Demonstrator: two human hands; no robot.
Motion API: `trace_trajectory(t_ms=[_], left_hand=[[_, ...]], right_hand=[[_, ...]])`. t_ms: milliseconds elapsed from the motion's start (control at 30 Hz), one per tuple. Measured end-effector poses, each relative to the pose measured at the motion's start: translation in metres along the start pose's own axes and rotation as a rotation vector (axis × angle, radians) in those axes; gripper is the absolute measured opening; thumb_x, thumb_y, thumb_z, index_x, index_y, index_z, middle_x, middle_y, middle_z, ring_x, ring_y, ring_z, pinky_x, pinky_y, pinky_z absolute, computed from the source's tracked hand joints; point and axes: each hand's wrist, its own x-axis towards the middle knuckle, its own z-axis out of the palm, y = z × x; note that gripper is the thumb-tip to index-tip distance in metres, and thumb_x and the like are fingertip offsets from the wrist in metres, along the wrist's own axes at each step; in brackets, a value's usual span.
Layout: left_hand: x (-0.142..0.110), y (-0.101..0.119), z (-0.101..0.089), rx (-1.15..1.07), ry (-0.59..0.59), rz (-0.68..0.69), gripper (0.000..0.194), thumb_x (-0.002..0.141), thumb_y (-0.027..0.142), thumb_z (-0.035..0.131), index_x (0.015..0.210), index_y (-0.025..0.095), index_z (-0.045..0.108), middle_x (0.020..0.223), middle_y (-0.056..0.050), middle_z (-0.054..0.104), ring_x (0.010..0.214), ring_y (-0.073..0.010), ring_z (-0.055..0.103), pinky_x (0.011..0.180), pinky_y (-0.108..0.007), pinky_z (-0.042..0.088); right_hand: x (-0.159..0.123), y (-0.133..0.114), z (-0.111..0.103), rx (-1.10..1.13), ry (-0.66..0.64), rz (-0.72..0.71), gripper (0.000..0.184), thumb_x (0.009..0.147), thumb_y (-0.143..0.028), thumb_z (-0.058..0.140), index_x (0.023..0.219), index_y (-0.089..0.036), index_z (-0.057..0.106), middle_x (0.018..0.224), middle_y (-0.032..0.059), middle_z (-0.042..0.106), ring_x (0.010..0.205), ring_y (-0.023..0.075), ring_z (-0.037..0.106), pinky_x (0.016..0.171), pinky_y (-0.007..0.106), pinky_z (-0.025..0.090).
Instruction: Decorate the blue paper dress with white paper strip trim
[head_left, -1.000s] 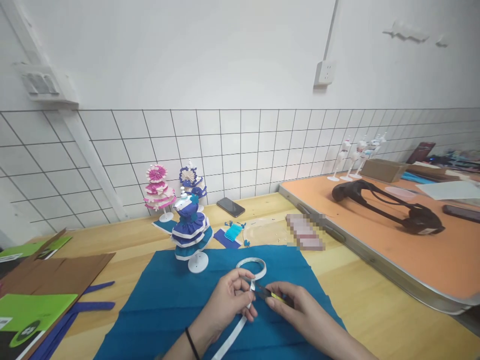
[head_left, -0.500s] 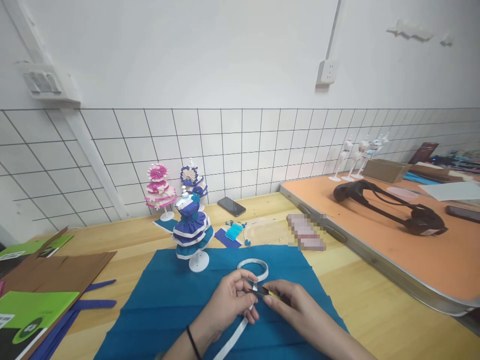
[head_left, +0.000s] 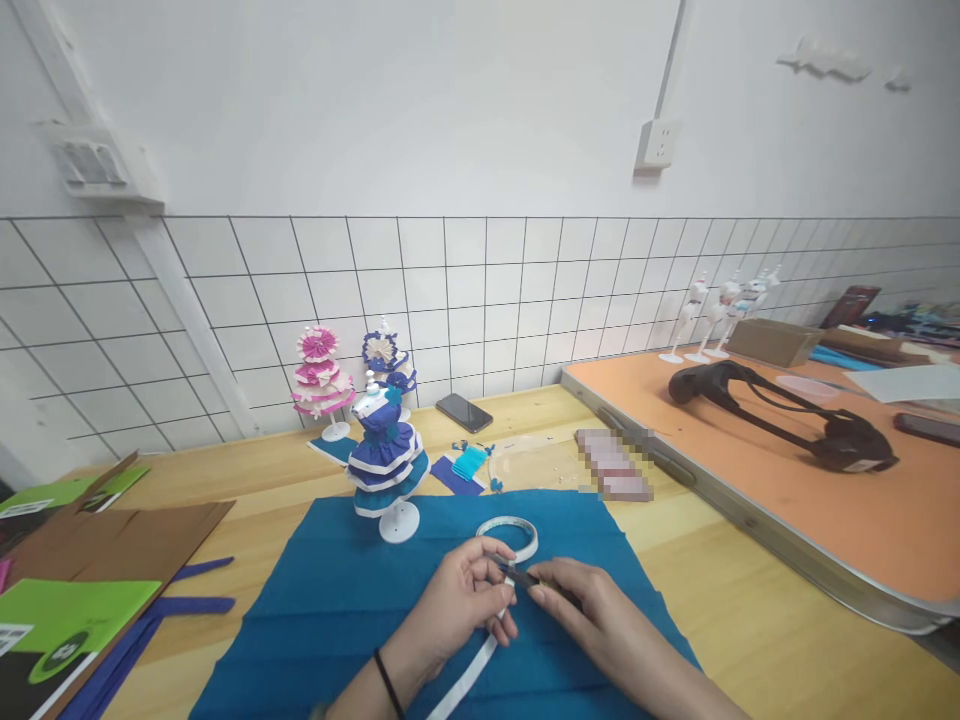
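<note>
My left hand [head_left: 469, 595], with a black band at the wrist, has its fingers closed on a strip of white tape [head_left: 474, 668] that trails toward the lower left. The strip's upper end is by the tape roll [head_left: 531, 545], which rests on the blue crepe sheet [head_left: 300, 590]. In my right hand [head_left: 581, 595] is a pair of small dark scissors [head_left: 519, 574], their blades at the strip beside my left fingertips. Whether the blades have cut through cannot be made out. A doll-size stand in a blue ruffled dress [head_left: 386, 450] stands upright behind my left hand.
Pink [head_left: 322, 375] and purple [head_left: 395, 375] dressed stands are by the tiled wall. A phone [head_left: 463, 411] and blue paper scraps [head_left: 469, 462] lie behind the sheet. Brown and green packets [head_left: 82, 610] are at left. An orange-topped table [head_left: 750, 470] at right holds a black headset [head_left: 855, 445].
The scissors have turned slightly in my right hand, and their blades now look closer together at the tape. My left hand keeps its hold. The view has shifted slightly.
</note>
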Motion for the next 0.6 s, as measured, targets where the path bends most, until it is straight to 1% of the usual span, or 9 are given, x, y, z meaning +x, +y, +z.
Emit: trace_trajectory(t_ms=[200, 367, 500, 600], left_hand=[[0.0002, 0.0008, -0.0008, 0.015, -0.003, 0.003, 0.029, 0.067, 0.021, 0.064, 0.092, 0.016, 0.05, 0.064, 0.005, 0.052, 0.044, -0.0091, 0.057, 0.042, -0.02, 0.045], [0.0011, 0.0003, -0.0019, 0.01, 0.001, 0.005, 0.031, 0.064, 0.022, 0.064, 0.091, 0.017, 0.049, 0.064, 0.005, 0.052, 0.044, -0.0089, 0.057, 0.042, -0.02, 0.045], [0.0018, -0.0004, -0.0024, 0.022, 0.004, 0.011, 0.034, 0.063, 0.023, 0.065, 0.091, 0.018, 0.048, 0.065, 0.006, 0.051, 0.044, -0.0091, 0.057, 0.041, -0.02, 0.045], [0.002, 0.0007, -0.0016, 0.066, 0.005, 0.031, 0.035, 0.065, 0.023, 0.063, 0.094, 0.018, 0.045, 0.065, 0.006, 0.051, 0.043, -0.0089, 0.057, 0.041, -0.02, 0.045]], right_hand=[[-0.0016, 0.0008, 0.0002, -0.055, -0.007, -0.006, 0.029, 0.09, -0.035, 0.037, 0.084, -0.021, 0.062, 0.081, 0.0036, 0.064, 0.077, 0.0184, 0.058, 0.068, 0.026, 0.041], [-0.0061, -0.0015, -0.0028, -0.076, -0.023, 0.038, 0.024, 0.088, -0.037, 0.042, 0.096, -0.022, 0.059, 0.089, 0.0045, 0.063, 0.082, 0.0189, 0.058, 0.07, 0.026, 0.041], [-0.0085, -0.0031, -0.0043, -0.063, -0.035, 0.042, 0.026, 0.088, -0.038, 0.041, 0.094, -0.02, 0.06, 0.087, 0.0047, 0.063, 0.082, 0.0191, 0.057, 0.07, 0.026, 0.041], [-0.0083, -0.0041, -0.0034, -0.04, -0.02, 0.046, 0.027, 0.088, -0.037, 0.041, 0.095, -0.02, 0.06, 0.087, 0.005, 0.063, 0.082, 0.0197, 0.058, 0.07, 0.027, 0.042]])
